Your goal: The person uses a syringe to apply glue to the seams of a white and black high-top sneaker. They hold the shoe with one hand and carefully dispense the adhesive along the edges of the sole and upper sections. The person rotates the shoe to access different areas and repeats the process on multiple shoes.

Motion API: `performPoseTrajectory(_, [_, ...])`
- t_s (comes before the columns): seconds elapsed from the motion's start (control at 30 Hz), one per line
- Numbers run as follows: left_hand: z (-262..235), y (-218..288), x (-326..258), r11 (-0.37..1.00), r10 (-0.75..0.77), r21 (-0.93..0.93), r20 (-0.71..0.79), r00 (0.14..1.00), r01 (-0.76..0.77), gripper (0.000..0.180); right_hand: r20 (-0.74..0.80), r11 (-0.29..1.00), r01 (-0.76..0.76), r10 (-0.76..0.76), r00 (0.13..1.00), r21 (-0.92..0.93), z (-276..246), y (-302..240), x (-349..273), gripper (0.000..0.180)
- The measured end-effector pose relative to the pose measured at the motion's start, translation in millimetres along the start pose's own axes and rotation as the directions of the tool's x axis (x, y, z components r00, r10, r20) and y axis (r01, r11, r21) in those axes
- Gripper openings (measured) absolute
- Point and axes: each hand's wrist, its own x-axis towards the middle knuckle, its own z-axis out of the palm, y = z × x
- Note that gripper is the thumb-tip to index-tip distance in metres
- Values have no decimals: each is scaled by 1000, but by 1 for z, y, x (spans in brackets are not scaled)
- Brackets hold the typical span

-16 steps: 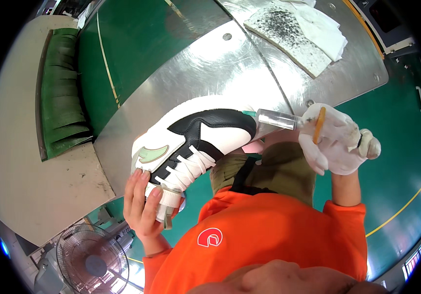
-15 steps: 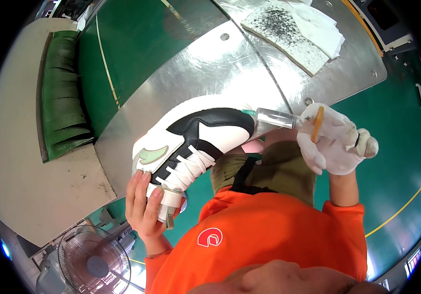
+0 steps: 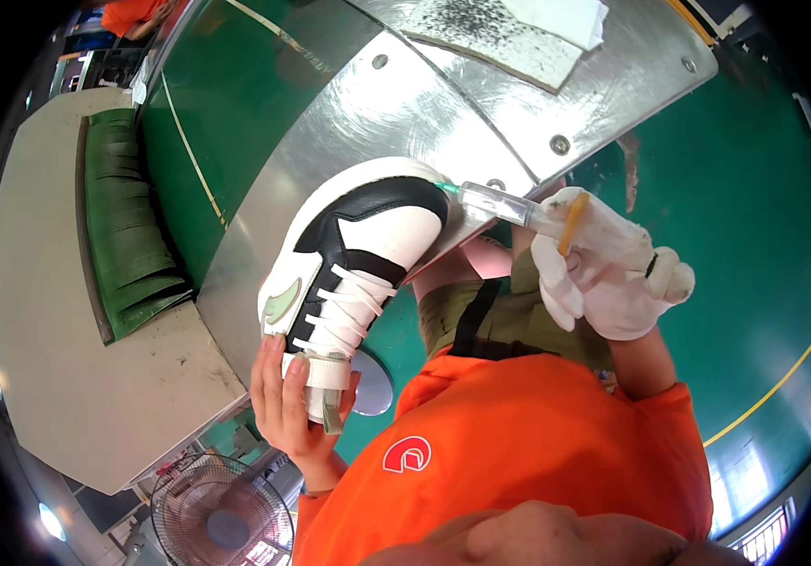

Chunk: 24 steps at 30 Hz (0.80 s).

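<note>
A white, black and pale green sneaker [image 3: 394, 234] with white laces is held over the metal table, its toe pointing away and to the right. My bare left hand [image 3: 284, 401] is closed around its heel and collar. My right hand [image 3: 613, 278], in a white glove, grips a clear syringe [image 3: 501, 202] with a green tip. That tip meets the seam between the black toe piece and the white sole, as far as I can tell. A tan band [image 3: 572, 224] shows across the gloved fingers.
The shiny metal table [image 3: 367, 118] has a seam and round bolts. On its far part lie a black-speckled pale board [image 3: 490, 38] and white sheets [image 3: 561, 17]. A beige surface with a green slitted flap [image 3: 122, 222] stands left. A fan [image 3: 226, 514] is at lower left.
The whole view has shifted. The sneaker's toe has swung slightly away from me, and my gloved hand with the syringe has moved left along with it. Both grips stay the same.
</note>
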Motion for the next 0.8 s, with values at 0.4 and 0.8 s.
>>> performPoseTrajectory(0.4, [-4, 2, -1, 998, -45, -45, 25, 999, 46, 61, -166, 990, -11, -12, 986, -138, 18, 26, -20, 90])
performPoseTrajectory(0.8, [-15, -20, 37, 902, -295, -262, 204, 934, 342, 63, -229, 954, 5, -78, 970, -300, 28, 44, -2, 61])
